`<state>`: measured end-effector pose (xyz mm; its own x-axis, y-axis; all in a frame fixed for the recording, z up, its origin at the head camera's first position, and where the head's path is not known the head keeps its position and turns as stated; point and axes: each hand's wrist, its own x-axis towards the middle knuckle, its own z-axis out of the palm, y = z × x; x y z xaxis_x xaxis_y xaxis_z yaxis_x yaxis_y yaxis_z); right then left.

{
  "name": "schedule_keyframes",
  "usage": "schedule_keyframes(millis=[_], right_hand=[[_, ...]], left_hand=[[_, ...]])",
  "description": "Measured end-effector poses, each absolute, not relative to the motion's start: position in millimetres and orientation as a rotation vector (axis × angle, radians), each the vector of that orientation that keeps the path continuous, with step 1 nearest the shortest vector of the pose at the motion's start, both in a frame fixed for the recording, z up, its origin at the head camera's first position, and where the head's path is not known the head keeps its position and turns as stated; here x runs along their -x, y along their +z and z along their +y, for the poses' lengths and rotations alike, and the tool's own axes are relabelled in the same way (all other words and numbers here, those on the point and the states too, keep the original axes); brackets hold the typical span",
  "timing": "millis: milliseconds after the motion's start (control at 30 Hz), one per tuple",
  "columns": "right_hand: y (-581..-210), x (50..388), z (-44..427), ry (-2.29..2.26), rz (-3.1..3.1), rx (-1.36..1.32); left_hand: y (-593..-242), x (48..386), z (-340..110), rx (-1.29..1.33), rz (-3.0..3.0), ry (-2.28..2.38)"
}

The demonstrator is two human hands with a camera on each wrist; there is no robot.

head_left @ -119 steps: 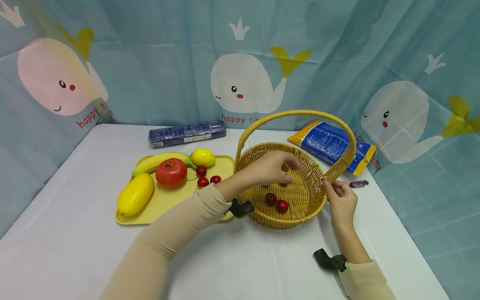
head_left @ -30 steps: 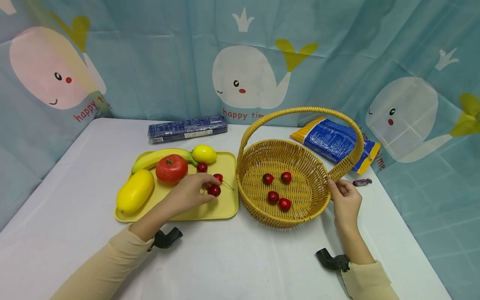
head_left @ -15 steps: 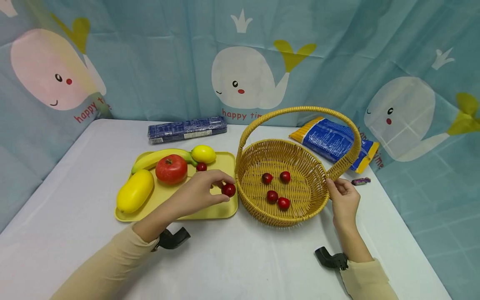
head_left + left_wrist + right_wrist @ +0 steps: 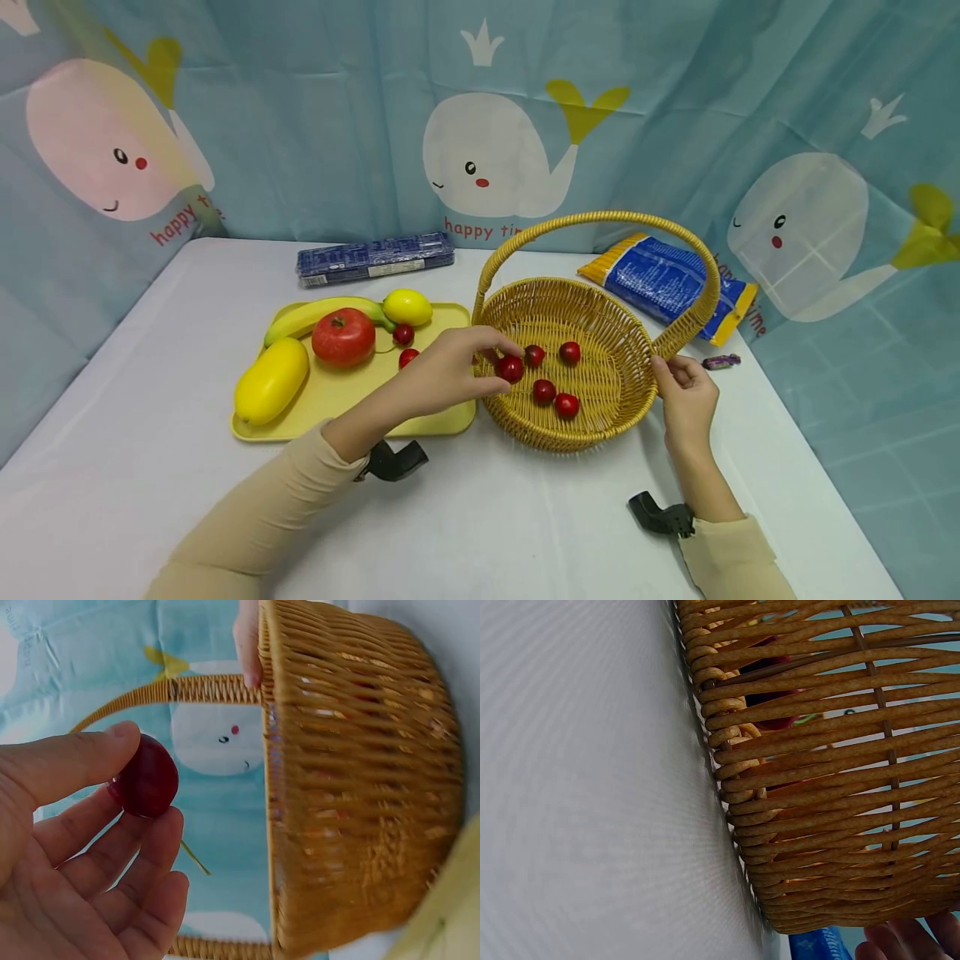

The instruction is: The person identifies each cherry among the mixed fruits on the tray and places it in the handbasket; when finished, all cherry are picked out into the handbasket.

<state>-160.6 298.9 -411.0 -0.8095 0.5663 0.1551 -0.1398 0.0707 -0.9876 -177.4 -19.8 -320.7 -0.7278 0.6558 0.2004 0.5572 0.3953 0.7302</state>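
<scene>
While the handle (image 4: 600, 217) overlaps a bag (image 4: 652, 283), left grip (image 4: 453, 373) pinches a cherry (image 4: 510, 369), right grip (image 4: 687, 400) apparently the basket (image 4: 596, 379).

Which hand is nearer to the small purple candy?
Right. The right hand is just beside the purple candy; the left hand, pinching a cherry, is across the basket from it.

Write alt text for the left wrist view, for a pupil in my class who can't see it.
A left hand pinches a dark red cherry, with a thin green stem showing below it. A woven basket fills much of the right side, the right hand at its rim; behind hangs a blue curtain printed with a white whale.
</scene>
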Motion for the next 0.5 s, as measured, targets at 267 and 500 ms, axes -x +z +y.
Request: schedule_keyframes(millis=[267, 500], right_hand=[[-411, 159, 299, 1.794, -1.844, 0.430], [-409, 159, 298, 1.783, -1.865, 0.416]], left_hand=[[-309, 188, 17, -1.171, 2.529, 1.194], [-305, 203, 40, -1.164, 2.555, 1.090]])
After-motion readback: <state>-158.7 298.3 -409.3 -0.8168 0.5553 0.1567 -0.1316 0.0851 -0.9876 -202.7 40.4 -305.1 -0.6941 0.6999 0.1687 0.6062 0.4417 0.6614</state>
